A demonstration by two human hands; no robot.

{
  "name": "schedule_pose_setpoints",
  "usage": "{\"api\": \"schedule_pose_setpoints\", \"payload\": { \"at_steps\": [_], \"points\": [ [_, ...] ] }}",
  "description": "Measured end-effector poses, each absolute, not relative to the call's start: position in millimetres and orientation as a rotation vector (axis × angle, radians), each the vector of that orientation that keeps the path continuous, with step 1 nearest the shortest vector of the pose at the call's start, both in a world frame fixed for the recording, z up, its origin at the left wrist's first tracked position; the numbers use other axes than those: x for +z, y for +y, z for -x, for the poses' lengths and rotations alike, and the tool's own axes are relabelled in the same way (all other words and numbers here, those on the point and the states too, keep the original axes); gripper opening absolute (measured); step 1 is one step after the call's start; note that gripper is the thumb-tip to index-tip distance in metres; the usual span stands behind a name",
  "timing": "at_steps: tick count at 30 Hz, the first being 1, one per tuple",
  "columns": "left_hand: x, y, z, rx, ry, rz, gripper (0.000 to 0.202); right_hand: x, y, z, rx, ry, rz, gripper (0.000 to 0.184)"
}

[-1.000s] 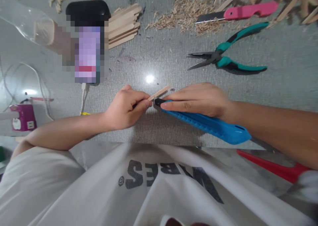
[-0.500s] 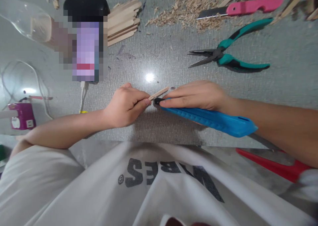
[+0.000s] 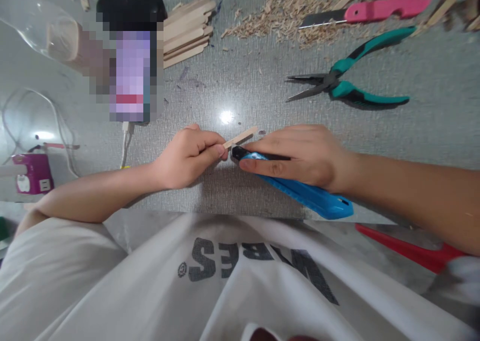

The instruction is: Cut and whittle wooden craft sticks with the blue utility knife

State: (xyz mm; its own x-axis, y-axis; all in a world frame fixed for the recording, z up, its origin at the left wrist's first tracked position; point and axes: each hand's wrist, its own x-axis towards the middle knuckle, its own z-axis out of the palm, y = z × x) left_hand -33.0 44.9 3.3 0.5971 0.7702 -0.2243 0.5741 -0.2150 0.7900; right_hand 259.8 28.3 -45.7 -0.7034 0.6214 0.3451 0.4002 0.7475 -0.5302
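Note:
Between the thumb and fingers of my left hand (image 3: pixel 195 156) a thin wooden craft stick (image 3: pixel 245 135) is pinched, its free end pointing right and slightly away from me. My right hand (image 3: pixel 303 153) is closed around a blue utility knife (image 3: pixel 300 191) with a black tip section. The short blade end is at the stick, just right of my left fingertips; whether it cuts into the wood is too small to tell. The knife's handle slants down to the right beneath my right palm.
Teal-handled needle-nose pliers (image 3: pixel 332 81) lie spread beyond my right hand. Past them are a pink-handled saw (image 3: pixel 386 8) and wood shavings (image 3: pixel 277 11). Craft sticks (image 3: pixel 189 28) are stacked beside a black case (image 3: pixel 131 11) and a blurred phone (image 3: pixel 131 76) with a cable. A bottle (image 3: pixel 62 38) lies left.
My right hand has turned the knife, so its handle end has swung left and toward me. The grip has shifted and shows more of the knife's top. The left hand has barely moved.

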Motion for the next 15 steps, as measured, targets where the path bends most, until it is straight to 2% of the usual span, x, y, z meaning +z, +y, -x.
{"api": "schedule_pose_setpoints", "payload": {
  "at_steps": [5,11,15],
  "points": [
    [4,42,31,0.300,1.102,-1.881,0.038,-45,31,-267,0.340,-2.482,0.607,0.035],
    [1,38,32,0.346,1.097,-1.894,0.037,-53,34,-272,0.331,-2.350,0.529,0.037],
    [-4,38,34,0.340,1.063,-2.021,0.039,-45,32,-276,0.504,-2.323,0.531,0.039]
  ]
}}
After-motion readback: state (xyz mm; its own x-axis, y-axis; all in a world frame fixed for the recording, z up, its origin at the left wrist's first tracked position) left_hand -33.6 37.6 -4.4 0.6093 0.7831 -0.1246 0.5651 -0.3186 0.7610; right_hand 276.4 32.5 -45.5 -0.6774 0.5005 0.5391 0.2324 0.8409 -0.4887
